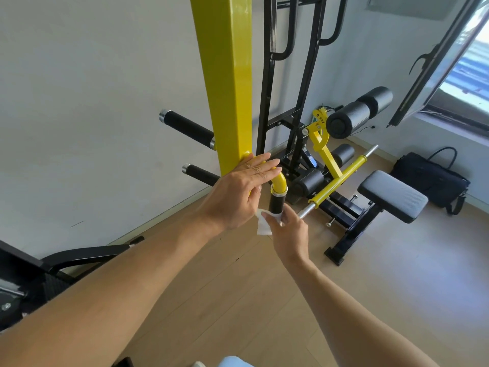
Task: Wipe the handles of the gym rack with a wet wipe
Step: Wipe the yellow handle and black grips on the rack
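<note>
1. While the right hand [287,229] pinches the white wet wipe [264,225] around the lower end of the black handle [276,203], the left hand [240,192] rests flat, fingers straight, on the yellow post [227,83].
2. Farther off, a padded bench [391,197] stands on the wooden floor [264,300].

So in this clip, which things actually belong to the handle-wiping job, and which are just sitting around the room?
Part of the job:
white wet wipe, gripped by the right hand
black foam-gripped handle on a yellow curved tube
left hand, resting on the yellow rack post
two black side handles

Just lying about:
grey padded bench
black bag
black foam rollers
</note>
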Demonstrator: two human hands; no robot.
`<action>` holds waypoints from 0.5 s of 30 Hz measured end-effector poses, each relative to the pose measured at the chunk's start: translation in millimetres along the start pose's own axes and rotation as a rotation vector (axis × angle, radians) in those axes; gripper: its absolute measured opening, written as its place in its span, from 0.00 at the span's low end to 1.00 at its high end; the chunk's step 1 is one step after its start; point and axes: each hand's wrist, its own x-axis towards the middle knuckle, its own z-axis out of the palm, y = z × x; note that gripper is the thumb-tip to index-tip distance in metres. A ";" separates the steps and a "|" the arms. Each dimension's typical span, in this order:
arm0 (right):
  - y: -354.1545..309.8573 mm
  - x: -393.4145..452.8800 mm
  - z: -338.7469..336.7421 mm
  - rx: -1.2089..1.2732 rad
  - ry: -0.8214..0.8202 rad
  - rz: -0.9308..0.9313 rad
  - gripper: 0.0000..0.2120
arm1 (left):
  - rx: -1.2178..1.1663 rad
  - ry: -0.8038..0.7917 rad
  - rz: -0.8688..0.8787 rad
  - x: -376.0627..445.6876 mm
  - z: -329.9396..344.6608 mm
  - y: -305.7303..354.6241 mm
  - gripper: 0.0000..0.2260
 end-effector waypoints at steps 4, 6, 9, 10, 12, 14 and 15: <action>-24.3 12.6 -4.0 0.108 0.078 -0.088 0.14 | -0.010 0.023 -0.004 0.3 1.6 -1.1 0.22; -16.8 8.7 -1.0 0.094 0.099 -0.070 0.15 | -0.016 0.033 -0.011 0.1 4.3 0.4 0.22; 5.2 -3.1 5.0 -0.038 0.030 0.056 0.15 | -0.032 0.032 -0.010 0.5 5.6 -0.1 0.22; 6.6 -3.7 4.9 -0.056 0.016 0.078 0.15 | -0.033 0.028 -0.013 0.7 5.1 -1.0 0.22; -3.9 3.2 1.1 -0.034 0.060 0.012 0.14 | -0.030 0.017 -0.023 1.2 3.3 -1.8 0.23; -28.2 11.6 -5.9 0.046 0.118 -0.105 0.12 | -0.028 0.010 -0.021 1.0 3.5 -1.4 0.23; -37.5 14.9 -8.5 0.084 0.134 -0.144 0.12 | -0.030 0.010 -0.019 0.5 4.4 -0.7 0.23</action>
